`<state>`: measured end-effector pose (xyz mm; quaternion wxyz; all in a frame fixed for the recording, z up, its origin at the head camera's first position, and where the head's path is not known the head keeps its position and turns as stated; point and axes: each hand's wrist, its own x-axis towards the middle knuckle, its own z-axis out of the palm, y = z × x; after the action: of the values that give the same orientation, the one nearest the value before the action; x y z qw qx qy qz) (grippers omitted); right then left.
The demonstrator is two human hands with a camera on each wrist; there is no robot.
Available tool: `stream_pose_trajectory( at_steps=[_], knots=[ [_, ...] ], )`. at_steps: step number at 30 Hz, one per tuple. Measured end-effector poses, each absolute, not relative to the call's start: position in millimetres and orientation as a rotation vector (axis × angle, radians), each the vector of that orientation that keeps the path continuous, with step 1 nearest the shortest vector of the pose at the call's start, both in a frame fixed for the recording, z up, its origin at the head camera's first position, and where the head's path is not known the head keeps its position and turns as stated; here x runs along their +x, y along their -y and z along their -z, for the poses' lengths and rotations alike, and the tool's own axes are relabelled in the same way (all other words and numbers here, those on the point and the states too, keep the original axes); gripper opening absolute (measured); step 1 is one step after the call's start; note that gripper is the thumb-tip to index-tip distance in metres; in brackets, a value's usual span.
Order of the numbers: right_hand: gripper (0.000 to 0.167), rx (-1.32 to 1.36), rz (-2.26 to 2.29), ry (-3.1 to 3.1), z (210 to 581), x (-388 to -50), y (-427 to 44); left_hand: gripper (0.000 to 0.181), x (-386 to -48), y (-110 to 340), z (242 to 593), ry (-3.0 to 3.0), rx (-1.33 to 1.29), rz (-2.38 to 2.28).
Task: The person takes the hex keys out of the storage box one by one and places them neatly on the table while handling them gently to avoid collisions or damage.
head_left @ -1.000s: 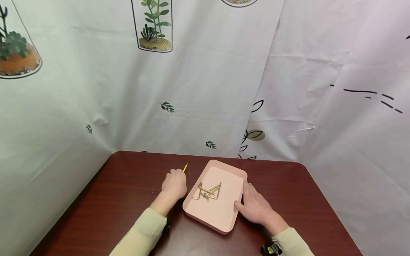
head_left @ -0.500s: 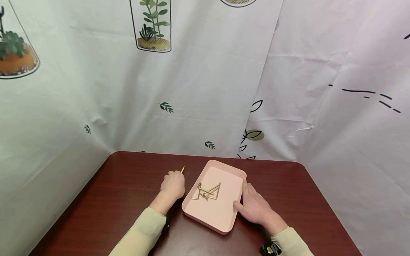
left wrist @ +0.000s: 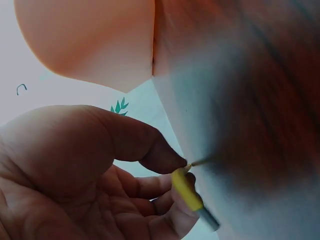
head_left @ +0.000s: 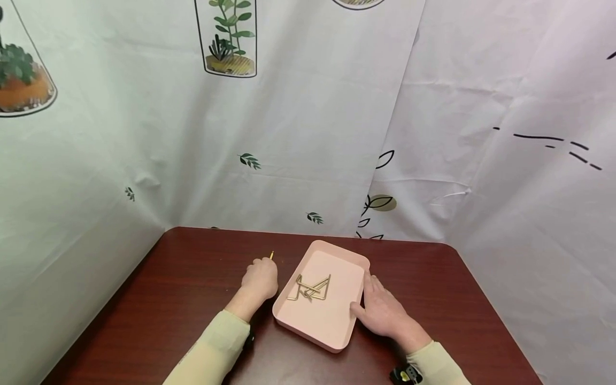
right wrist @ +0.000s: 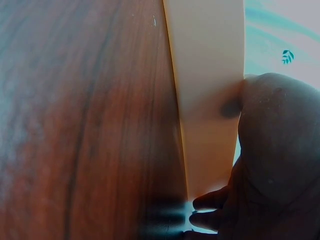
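Note:
My left hand [head_left: 260, 279] stays left of the pink tray [head_left: 332, 325], over the table. Its thumb and fingertips pinch a thin yellow rod [left wrist: 186, 190]; in the left wrist view this looks bent, with a grey end, and its exact kind is hidden by the fingers. Only a short tip shows above the hand in the head view. My right hand [head_left: 385, 310] holds the tray's right side, thumb over the rim and fingers along the outer wall. Inside the tray, toward its left, several L-shaped brass-coloured rods [head_left: 309, 287] lie crossed over one another.
The dark red-brown wooden table [head_left: 192, 299] carries the tray, which sits at an angle. White cloth [head_left: 308, 133] with plant prints hangs behind the table and along both sides. A black wrist device [head_left: 406, 374] is on the right wrist.
The yellow tip above my left hand has shifted slightly left and down and shows shorter. My right hand and the tray have kept their places; the rods inside have not moved.

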<state>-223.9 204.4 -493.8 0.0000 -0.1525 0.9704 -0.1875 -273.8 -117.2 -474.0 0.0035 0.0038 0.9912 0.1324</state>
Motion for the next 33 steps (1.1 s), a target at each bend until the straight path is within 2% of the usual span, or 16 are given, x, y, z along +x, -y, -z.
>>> stream_pose_trajectory(
  at_steps=[12,22,27,33],
  knots=[
    [0.094,-0.489,0.583,-3.052,496,-226,-205,0.028,-277,116,474,-3.058,0.015,-0.429],
    [0.094,-0.467,0.585,-3.05,495,-224,-207,0.035,-314,123,524,-3.05,0.062,-0.445],
    [0.094,-0.477,0.6,-3.04,494,-224,-206,0.035,-310,123,520,-3.057,0.063,-0.427],
    [0.094,-0.477,0.605,-3.042,496,-225,-205,0.036,-295,116,499,-3.039,0.044,-0.411]
  ],
)
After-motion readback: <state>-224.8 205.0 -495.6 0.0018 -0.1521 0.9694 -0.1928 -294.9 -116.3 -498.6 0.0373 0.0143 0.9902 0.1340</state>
